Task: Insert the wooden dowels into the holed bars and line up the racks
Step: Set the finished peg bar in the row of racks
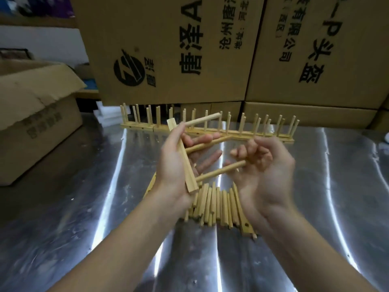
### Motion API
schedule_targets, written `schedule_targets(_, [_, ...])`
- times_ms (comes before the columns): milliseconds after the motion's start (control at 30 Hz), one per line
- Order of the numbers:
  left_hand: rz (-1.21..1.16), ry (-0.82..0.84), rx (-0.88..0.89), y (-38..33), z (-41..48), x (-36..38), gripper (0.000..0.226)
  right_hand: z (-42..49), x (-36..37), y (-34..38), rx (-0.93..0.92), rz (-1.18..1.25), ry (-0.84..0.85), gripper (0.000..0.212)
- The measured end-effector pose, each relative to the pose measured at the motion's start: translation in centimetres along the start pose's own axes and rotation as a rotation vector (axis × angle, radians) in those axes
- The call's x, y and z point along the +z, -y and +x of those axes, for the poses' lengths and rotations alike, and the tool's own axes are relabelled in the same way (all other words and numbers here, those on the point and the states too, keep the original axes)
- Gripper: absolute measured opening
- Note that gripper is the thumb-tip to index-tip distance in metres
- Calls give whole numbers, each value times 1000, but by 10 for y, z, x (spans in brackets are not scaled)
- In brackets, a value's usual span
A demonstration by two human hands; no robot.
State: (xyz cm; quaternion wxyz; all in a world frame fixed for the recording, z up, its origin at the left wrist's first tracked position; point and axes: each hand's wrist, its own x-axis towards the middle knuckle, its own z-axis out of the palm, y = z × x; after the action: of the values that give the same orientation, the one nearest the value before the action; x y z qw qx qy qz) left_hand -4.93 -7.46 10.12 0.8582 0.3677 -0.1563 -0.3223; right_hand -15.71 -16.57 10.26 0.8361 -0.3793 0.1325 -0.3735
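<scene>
Bench check: rack part-built in hand, finished racks lined up at rear.

Tall printed brown cardboard cartons (168, 49) stand behind the shiny metal bench (84, 218); an open carton (31, 123) sits far left. Row of finished pale wooden racks (269, 137) stands end to end along the rear of the bench, pegs up. Pile of loose round wooden dowels (214, 203) lies near the front edge, approx. under the hands. Left hand (172, 163) grips a square-section wooden holed bar (188, 165), raised and tilted, w/ three dowels seated, pointing right. Right hand (265, 171) has its fingers curled at the tip of the lowest dowel (219, 170); grip blurred, cannot tell if it pinches.
</scene>
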Motion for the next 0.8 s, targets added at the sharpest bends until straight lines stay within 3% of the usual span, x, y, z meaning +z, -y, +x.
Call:
schedule_targets(67, [36, 98, -17, -7, 3, -3, 44, 11, -6, 16, 10, -110, -83, 27])
schedule_targets(133, [112, 218, -88, -10, 5, -10, 43, 18, -12, 27, 135, -218, -83, 42])
schedule_targets(200, [153, 354, -176, -4, 5, -11, 42, 21, -14, 28, 245, -264, 11, 67])
schedule_targets(300, [214, 454, -245, 4, 2, -8, 49, 21, -13, 22, 292, -199, 151, 89])
schedule_targets(467, [298, 475, -239, 10, -1, -6, 63, 27, -17, 16, 255, -160, 206, 101])
schedule_targets(800, [440, 355, -186, 14, -7, -6, 60, 19, -12, 13, 132, -285, 153, 105])
